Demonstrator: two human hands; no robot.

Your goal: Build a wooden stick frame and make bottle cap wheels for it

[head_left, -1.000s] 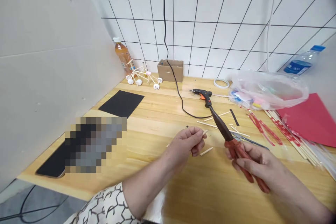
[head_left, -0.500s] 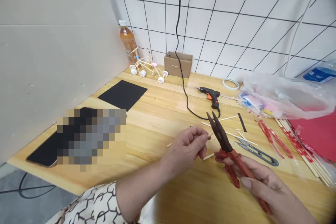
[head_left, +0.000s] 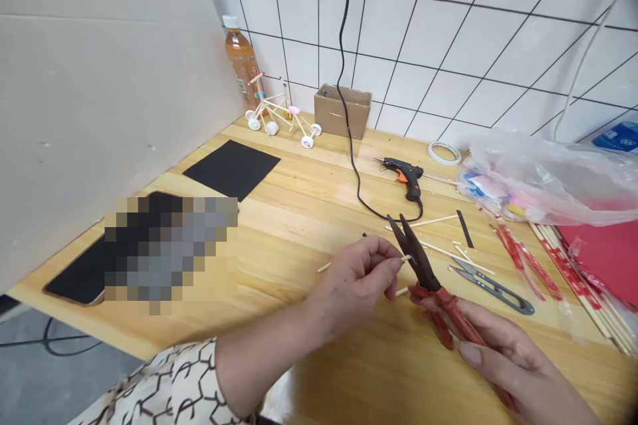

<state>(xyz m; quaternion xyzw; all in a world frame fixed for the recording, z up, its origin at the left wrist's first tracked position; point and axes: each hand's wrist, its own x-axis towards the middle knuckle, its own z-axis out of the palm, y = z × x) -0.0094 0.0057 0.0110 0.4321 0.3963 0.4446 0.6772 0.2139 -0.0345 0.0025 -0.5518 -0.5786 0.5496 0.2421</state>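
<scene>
My left hand (head_left: 363,277) pinches a thin wooden stick (head_left: 407,259) between thumb and fingers, its short tip poking out to the right. That tip meets the jaws of the long-nose pliers (head_left: 423,267); whether it lies between them or against one, I cannot tell. My right hand (head_left: 508,355) is wrapped round the red handles, and the jaws stand slightly apart, pointing up and left. Several loose wooden sticks (head_left: 432,221) and cut pieces lie just beyond the pliers. Grey thread snips (head_left: 493,287) rest to their right.
A black glue gun (head_left: 407,176) with its cord lies behind the hands. Farther back are a tape roll (head_left: 444,153), a cardboard box (head_left: 341,113), a stick-built tricycle model (head_left: 279,113) and a bottle (head_left: 241,60). Black card (head_left: 232,169) is left; a plastic bag (head_left: 548,176) and bundled sticks (head_left: 578,279) are right.
The pliers' jaws have come up to the stick's tip, which stood apart from them before. The camera view has tilted slightly.
</scene>
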